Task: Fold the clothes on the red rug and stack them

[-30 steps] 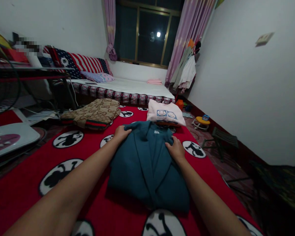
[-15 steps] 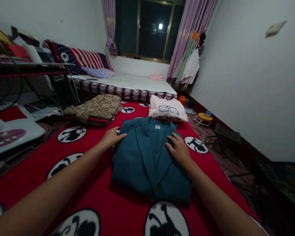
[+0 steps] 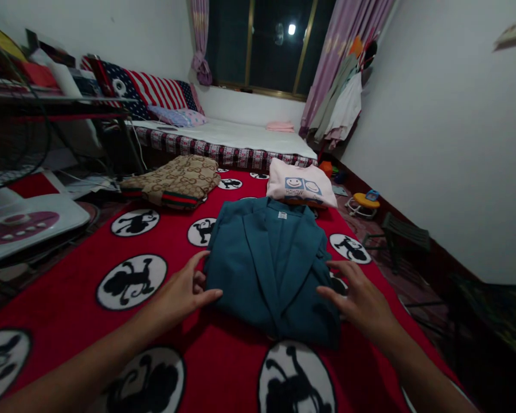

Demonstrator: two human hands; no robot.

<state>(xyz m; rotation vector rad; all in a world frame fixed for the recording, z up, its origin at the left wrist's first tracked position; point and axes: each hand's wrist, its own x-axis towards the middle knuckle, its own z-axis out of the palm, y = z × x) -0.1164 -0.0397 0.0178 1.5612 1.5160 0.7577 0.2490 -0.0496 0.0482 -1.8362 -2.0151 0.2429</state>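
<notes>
A folded teal jacket (image 3: 258,269) lies on a red blanket (image 3: 223,367) patterned with round black-and-white figures, its collar toward the window. At the jacket's left edge is my left hand (image 3: 191,289), thumb and fingers apart, the thumb over the cloth. My right hand (image 3: 356,292) is at the right edge, its fingers spread and the thumb tip by the fabric. Neither hand grips the cloth. Behind the jacket sits a folded pale pink shirt (image 3: 303,183) with smiley prints. A folded brown patterned garment (image 3: 178,180) rests farther left.
A bed with a white sheet (image 3: 236,135) stands under the window. A cluttered desk (image 3: 90,100) and a white appliance (image 3: 34,221) are at the left. Along the right wall are a yellow stool (image 3: 365,201) and a dark folding stool (image 3: 406,232).
Both hands have moved from the jacket's upper part down toward its lower side edges. My right hand has come off the jacket's front. The view has shifted slightly.
</notes>
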